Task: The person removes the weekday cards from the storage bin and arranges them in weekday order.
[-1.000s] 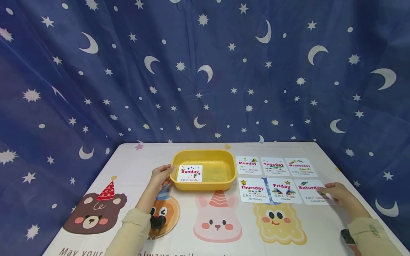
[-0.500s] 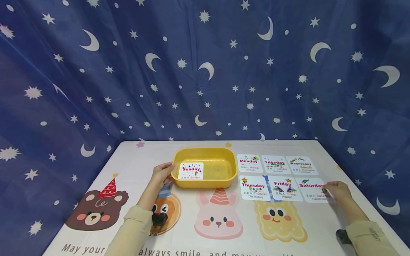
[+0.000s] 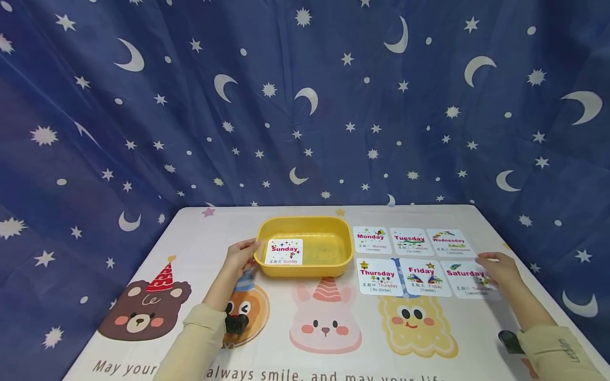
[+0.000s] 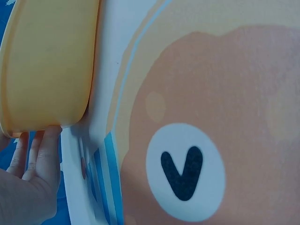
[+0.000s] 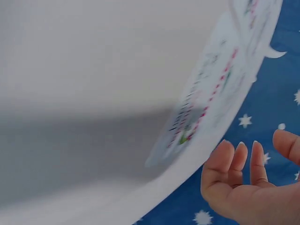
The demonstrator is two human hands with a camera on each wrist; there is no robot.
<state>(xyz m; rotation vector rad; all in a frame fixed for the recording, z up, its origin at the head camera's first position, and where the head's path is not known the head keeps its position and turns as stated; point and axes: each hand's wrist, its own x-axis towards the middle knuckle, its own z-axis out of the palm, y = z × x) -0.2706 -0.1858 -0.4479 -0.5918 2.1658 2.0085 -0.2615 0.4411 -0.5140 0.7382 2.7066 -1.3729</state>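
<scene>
My left hand (image 3: 240,256) grips the left end of a yellow plastic tub (image 3: 305,271). In the left wrist view, its fingers (image 4: 47,150) lie beneath the tub's rim. A white card reading "Sunday" (image 3: 284,252) lies inside the tub, at its left. My right hand (image 3: 500,269) hovers by the upper right corner of the "Saturday" card (image 3: 464,283), partly covering that card. The right wrist view shows its fingers (image 5: 258,164) spread and loosely bent, with nothing between them.
Right of the tub lie several cards in two rows: "Monday" (image 3: 373,241), "Tuesday" (image 3: 411,243) and "Wednesday" (image 3: 450,243) behind, "Thursday" (image 3: 378,283) and "Friday" (image 3: 425,280) in front beside "Saturday". A cartoon-printed cloth (image 3: 371,338) covers the table. Behind hangs a blue starry curtain (image 3: 333,174).
My right hand has moved from the right edge of the "Saturday" card up and away towards its upper corner, with nothing in it. The left hand stays on the tub. The head view shifted slightly.
</scene>
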